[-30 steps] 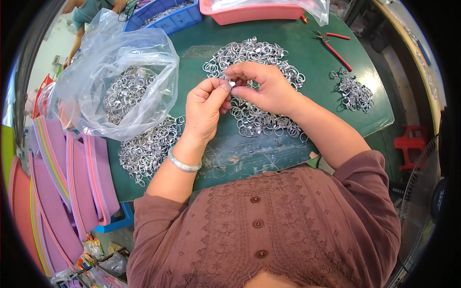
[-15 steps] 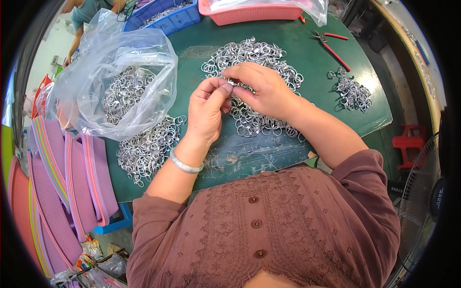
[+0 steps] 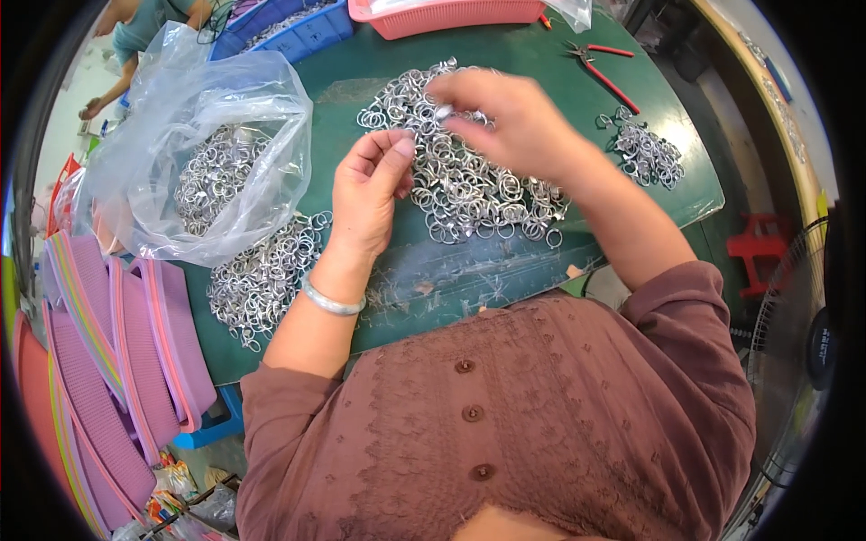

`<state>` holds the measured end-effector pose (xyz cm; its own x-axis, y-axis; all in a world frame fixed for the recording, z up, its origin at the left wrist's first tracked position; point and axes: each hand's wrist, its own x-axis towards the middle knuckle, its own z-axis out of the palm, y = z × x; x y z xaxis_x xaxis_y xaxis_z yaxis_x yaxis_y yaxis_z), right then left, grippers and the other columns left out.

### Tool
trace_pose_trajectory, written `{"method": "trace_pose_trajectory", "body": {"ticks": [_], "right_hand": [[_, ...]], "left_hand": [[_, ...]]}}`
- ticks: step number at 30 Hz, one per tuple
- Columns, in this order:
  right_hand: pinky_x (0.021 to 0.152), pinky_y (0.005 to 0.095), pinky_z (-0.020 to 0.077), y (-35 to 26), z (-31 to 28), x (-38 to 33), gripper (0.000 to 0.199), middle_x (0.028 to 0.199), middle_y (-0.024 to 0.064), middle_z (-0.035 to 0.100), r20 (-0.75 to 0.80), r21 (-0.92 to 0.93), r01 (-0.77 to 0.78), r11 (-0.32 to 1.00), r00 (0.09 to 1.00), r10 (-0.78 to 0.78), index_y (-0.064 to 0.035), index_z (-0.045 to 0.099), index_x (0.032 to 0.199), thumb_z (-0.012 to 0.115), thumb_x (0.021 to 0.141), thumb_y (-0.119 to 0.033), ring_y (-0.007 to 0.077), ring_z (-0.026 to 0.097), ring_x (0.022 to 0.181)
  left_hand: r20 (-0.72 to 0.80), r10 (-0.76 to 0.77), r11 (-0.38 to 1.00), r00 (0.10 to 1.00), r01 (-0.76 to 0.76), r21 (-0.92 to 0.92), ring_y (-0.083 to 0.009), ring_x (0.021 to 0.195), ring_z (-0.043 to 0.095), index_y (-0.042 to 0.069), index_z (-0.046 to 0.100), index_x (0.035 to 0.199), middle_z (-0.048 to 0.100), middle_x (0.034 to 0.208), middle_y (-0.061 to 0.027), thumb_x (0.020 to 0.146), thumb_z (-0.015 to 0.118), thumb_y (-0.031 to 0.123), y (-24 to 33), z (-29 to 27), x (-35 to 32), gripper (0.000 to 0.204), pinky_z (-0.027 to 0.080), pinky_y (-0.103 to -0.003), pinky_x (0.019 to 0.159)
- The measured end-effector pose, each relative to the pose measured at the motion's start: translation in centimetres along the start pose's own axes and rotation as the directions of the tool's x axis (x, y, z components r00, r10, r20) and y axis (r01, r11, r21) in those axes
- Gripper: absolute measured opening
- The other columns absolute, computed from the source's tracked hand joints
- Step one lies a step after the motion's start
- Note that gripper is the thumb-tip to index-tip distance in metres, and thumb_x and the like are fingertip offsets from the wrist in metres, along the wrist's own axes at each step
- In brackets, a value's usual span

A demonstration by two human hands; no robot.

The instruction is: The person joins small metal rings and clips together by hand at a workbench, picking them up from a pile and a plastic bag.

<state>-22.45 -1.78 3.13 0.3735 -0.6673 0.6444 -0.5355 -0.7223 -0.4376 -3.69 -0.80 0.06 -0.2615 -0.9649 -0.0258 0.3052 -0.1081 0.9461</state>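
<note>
My left hand [image 3: 370,185] is closed in a pinch beside the main pile. Its thumb presses on the curled fingers, and whatever they hold is hidden. Over the upper part of the large pile of silver metal rings [image 3: 478,185] is my right hand [image 3: 510,117], smeared by motion. Its thumb and forefinger look bent, and a small bright spot shows between them. Whether that spot is a held ring or part of the pile I cannot make out. Left of my left wrist lies another pile of rings [image 3: 262,288], partly under a clear plastic bag [image 3: 284,158] that holds more rings.
The green table [image 3: 672,63] also bears a small ring pile [image 3: 649,155] and red-handled pliers [image 3: 613,86] at the right. A blue crate [image 3: 302,41] and a pink basket [image 3: 460,20] stand at the far edge. Purple woven baskets [image 3: 167,334] lean at the left. A person's arm [image 3: 113,95] shows beyond.
My hands were together at a small metal piece and are now apart. The right hand has moved away from the left, up over the pile. The view has shifted slightly.
</note>
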Motion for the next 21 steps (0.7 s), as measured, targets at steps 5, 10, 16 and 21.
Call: {"method": "trace_pose_trajectory", "body": {"ticks": [5, 10, 16, 21], "right_hand": [[0.07, 0.0323, 0.0471, 2.4, -7.4, -3.3, 0.022, 0.089, 0.0118, 0.06, 0.1, -0.279, -0.257, 0.925, 0.951, 0.294, -0.0019, 0.057, 0.096, 0.058, 0.074, -0.006, 0.0251, 0.059, 0.081], [0.077, 0.0358, 0.0438, 3.6, -12.0, -8.5, 0.021, 0.089, 0.0116, 0.06, -0.008, -0.552, -0.468, 0.69, 0.83, 0.557, -0.0036, 0.058, 0.093, 0.057, 0.073, -0.008, 0.0283, 0.055, 0.087], [0.082, 0.0355, 0.0415, 4.5, -12.4, -10.9, 0.022, 0.093, 0.0105, 0.058, -0.015, -0.712, -0.422, 0.561, 0.808, 0.589, -0.0031, 0.058, 0.096, 0.058, 0.075, -0.01, 0.0276, 0.051, 0.092], [0.084, 0.0357, 0.0408, 4.7, -12.2, -10.6, 0.026, 0.094, 0.0108, 0.056, -0.002, -0.739, -0.398, 0.544, 0.808, 0.589, -0.0027, 0.058, 0.099, 0.059, 0.075, -0.011, 0.0282, 0.05, 0.093]], "left_hand": [[0.034, 0.04, 0.938, 0.999, -0.049, 0.342, -0.0046, 0.066, 0.048, 0.002, 0.06, 0.09, 0.054, 0.075, 0.0019, 0.082, 0.058, 0.01, -0.8, -1.7, 0.8, 0.011, 0.04, -0.02, 0.057], [0.152, 0.202, 0.726, 0.968, -0.252, 0.64, -0.0095, 0.064, 0.051, 0.004, 0.063, 0.085, 0.055, 0.078, -0.0027, 0.076, 0.058, 0.005, -1.6, -2.3, 1.4, 0.011, 0.043, -0.023, 0.06], [0.334, 0.18, 0.474, 0.925, -0.379, 0.795, -0.016, 0.064, 0.053, 0.006, 0.063, 0.088, 0.054, 0.076, -0.0062, 0.072, 0.062, 0.005, -1.1, -1.8, 0.8, 0.016, 0.044, -0.027, 0.061], [0.332, 0.207, 0.47, 0.92, -0.392, 0.791, -0.0172, 0.065, 0.053, 0.006, 0.061, 0.084, 0.054, 0.075, -0.0062, 0.071, 0.063, 0.006, -1.2, -2.3, 1.2, 0.013, 0.043, -0.029, 0.06]]}}
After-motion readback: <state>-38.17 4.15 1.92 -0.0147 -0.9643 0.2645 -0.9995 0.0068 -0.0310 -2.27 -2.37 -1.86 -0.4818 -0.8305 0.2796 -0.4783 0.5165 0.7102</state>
